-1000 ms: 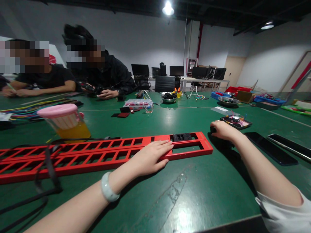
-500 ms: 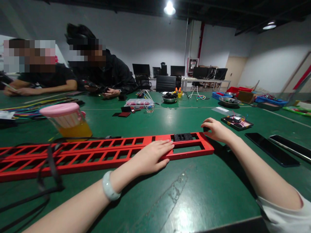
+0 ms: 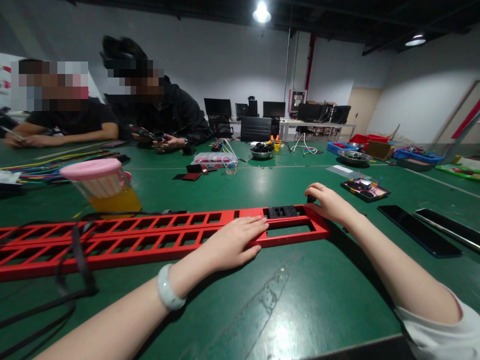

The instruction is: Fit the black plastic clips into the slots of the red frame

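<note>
Two bare hands work at a long red frame point(image 3: 320, 230) lying across the green desk point(image 3: 255, 187). The left hand point(image 3: 236, 242) lies flat on it, fingers outstretched. The right hand point(image 3: 328, 204) pinches a small black piece point(image 3: 310, 198) between its fingers at the frame's far right corner; whether the piece touches the frame I cannot tell. Black blocks point(image 3: 282, 212) sit in the far opening near that end, while the near opening beside them shows desk through it. Behind the frame, at left, a pink-lidded cup point(image 3: 108, 190) holds orange-yellow liquid low inside. Farther back, a clear box point(image 3: 202, 159) contains red items, and a metal bowl point(image 3: 261, 155) is heaped with black parts. Beyond the right hand, a shallow black tray point(image 3: 348, 191) carries thin wires.
</note>
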